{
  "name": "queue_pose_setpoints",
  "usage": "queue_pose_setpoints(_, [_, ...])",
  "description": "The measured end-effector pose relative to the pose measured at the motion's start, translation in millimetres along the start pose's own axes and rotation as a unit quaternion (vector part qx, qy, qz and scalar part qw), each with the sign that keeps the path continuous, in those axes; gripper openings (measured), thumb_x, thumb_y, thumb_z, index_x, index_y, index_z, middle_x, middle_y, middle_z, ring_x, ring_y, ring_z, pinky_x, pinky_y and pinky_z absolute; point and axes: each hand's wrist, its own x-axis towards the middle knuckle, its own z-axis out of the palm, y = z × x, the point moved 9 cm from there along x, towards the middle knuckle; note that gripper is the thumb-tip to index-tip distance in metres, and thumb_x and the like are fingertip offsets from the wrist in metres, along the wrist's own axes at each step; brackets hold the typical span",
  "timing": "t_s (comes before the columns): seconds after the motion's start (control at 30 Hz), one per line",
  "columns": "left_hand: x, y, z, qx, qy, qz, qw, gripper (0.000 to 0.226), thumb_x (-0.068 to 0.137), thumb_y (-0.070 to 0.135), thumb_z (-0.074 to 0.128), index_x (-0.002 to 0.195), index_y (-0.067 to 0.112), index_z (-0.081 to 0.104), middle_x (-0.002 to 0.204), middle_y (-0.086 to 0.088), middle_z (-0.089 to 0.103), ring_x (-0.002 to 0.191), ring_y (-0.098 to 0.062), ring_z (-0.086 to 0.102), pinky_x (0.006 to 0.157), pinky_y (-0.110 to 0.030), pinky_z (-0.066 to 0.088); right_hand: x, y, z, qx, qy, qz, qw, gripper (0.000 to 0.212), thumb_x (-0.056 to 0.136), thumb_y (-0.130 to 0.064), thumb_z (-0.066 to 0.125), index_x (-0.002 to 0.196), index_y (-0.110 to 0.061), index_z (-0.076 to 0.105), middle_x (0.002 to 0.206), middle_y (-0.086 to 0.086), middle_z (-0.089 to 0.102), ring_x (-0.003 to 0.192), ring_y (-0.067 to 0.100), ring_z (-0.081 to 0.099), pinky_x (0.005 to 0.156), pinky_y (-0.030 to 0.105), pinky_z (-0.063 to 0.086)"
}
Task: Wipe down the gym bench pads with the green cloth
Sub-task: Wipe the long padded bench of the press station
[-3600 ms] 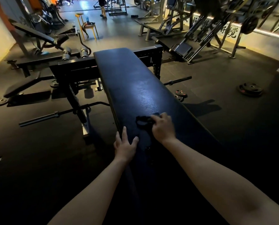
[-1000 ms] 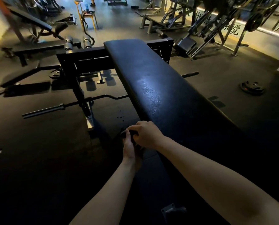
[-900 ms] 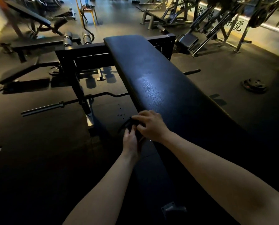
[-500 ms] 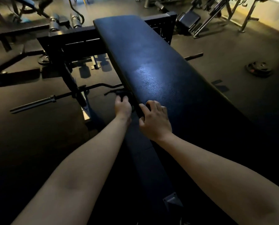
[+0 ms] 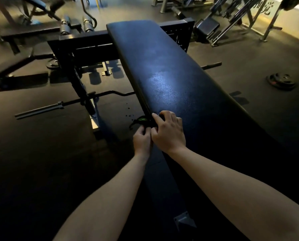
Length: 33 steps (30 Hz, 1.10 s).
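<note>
Our left hand (image 5: 142,140) pinches the green cloth (image 5: 141,121) at the left edge of the bench pad (image 5: 171,80) — its long axis runs ahead. Our right hand (image 5: 168,133) curls just beside; whether it grips cloth, we cannot tell.

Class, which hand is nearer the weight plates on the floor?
Right: the right hand lies on the bench pad, toward the weight plates; the left hand sits beyond its other edge.

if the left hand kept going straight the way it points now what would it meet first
The green cloth: it is bunched directly ahead of the left hand, against the side of the bench pad, and the hand seems to grip it. Depth beyond is unclear.
</note>
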Motion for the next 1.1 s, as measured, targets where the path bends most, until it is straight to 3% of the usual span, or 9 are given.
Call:
queue_pose_setpoints(0.17, [11, 33, -2, 0.014, 0.011, 0.038, 0.999, 0.017, 0.099, 0.001, 0.05, 0.091, 0.009, 0.063, 0.085, -0.005, 0.063, 0.072, -0.011, 0.054, 0.069, -0.022, 0.044, 0, 1, 1, -0.001, 0.006, -0.004, 1.0, 0.057, 0.078, -0.036, 0.054, 0.133, -0.023, 0.06, 0.124, 0.005, 0.053, 0.124, 0.027, 0.044, 0.1, 0.044, 0.033])
queue_pose_setpoints(0.33, [53, 52, 17, -0.006, -0.001, 0.014, 1.0, 0.031, 0.108, 0.029, 0.042, 0.122, 0.01, 0.063, 0.111, -0.003, 0.062, 0.103, -0.014, 0.054, 0.081, -0.017, 0.037, 0, 0, 2, -0.002, 0.015, -0.011, 1.0, 0.056, 0.076, -0.037, 0.055, 0.13, -0.023, 0.061, 0.125, 0.004, 0.055, 0.124, 0.027, 0.045, 0.098, 0.045, 0.036])
queue_pose_setpoints(0.43, [54, 41, 22, 0.003, -0.003, 0.024, 1.0, 0.038, 0.109, 0.025, 0.041, 0.138, 0.007, 0.057, 0.129, -0.003, 0.062, 0.117, -0.013, 0.055, 0.087, -0.012, 0.037, 2, 1, 0, 0.003, 0.026, -0.014, 1.0, 0.053, 0.075, -0.037, 0.054, 0.126, -0.024, 0.064, 0.122, 0.002, 0.057, 0.122, 0.027, 0.047, 0.095, 0.044, 0.037])
queue_pose_setpoints(0.57, [34, 32, 19, -0.014, -0.005, 0.034, 0.999, 0.03, 0.106, 0.019, 0.048, 0.127, 0.006, 0.065, 0.119, -0.009, 0.07, 0.106, -0.018, 0.063, 0.093, -0.028, 0.049, 1, 3, -6, 0.044, 0.044, 0.002, 0.998, 0.035, 0.082, -0.03, 0.053, 0.112, -0.025, 0.07, 0.118, -0.002, 0.063, 0.118, 0.023, 0.051, 0.091, 0.042, 0.037])
queue_pose_setpoints(0.7, [-11, 27, 12, 0.015, 0.007, 0.054, 0.998, 0.018, 0.103, 0.013, 0.053, 0.106, 0.007, 0.069, 0.096, -0.007, 0.068, 0.087, -0.014, 0.058, 0.075, -0.025, 0.047, 2, 10, -15, 0.096, -0.015, 0.019, 0.995, 0.025, 0.086, -0.013, 0.052, 0.103, -0.019, 0.069, 0.112, -0.001, 0.068, 0.113, 0.024, 0.057, 0.088, 0.038, 0.038])
queue_pose_setpoints(0.8, [-45, 21, 11, 0.032, 0.006, 0.047, 0.998, 0.015, 0.101, 0.011, 0.056, 0.098, 0.009, 0.07, 0.088, -0.006, 0.067, 0.082, -0.014, 0.056, 0.071, -0.029, 0.044, -8, 16, -23, 0.125, -0.07, 0.0, 0.99, 0.023, 0.082, -0.007, 0.051, 0.093, -0.016, 0.07, 0.106, 0.006, 0.066, 0.105, 0.03, 0.058, 0.084, 0.038, 0.047])
queue_pose_setpoints(0.9, [-82, 18, 6, 0.067, 0.018, 0.048, 0.996, 0.015, 0.1, 0.01, 0.056, 0.094, 0.007, 0.069, 0.085, -0.005, 0.066, 0.081, -0.015, 0.056, 0.07, -0.029, 0.042, -36, 24, -41, 0.094, -0.063, -0.016, 0.993, 0.025, 0.085, -0.012, 0.054, 0.098, -0.017, 0.074, 0.108, 0.007, 0.062, 0.108, 0.031, 0.052, 0.089, 0.039, 0.048])
queue_pose_setpoints(1.0, [-111, 15, 2, 0.147, 0.018, 0.054, 0.988, 0.019, 0.1, 0.014, 0.056, 0.1, 0.003, 0.071, 0.098, -0.016, 0.073, 0.092, -0.028, 0.066, 0.078, -0.037, 0.047, -73, 30, -52, 0.035, -0.063, -0.028, 0.997, 0.03, 0.086, -0.019, 0.054, 0.11, -0.023, 0.072, 0.11, 0.005, 0.06, 0.108, 0.03, 0.049, 0.09, 0.039, 0.043])
queue_pose_setpoints(1.1, [-145, 11, 1, 0.195, 0.025, 0.068, 0.978, 0.018, 0.098, 0.009, 0.055, 0.099, -0.001, 0.07, 0.101, -0.021, 0.072, 0.095, -0.034, 0.065, 0.075, -0.033, 0.04, -104, 39, -56, 0.04, -0.068, -0.022, 0.997, 0.035, 0.087, -0.022, 0.053, 0.118, -0.027, 0.068, 0.115, 0.002, 0.059, 0.11, 0.028, 0.048, 0.093, 0.039, 0.039])
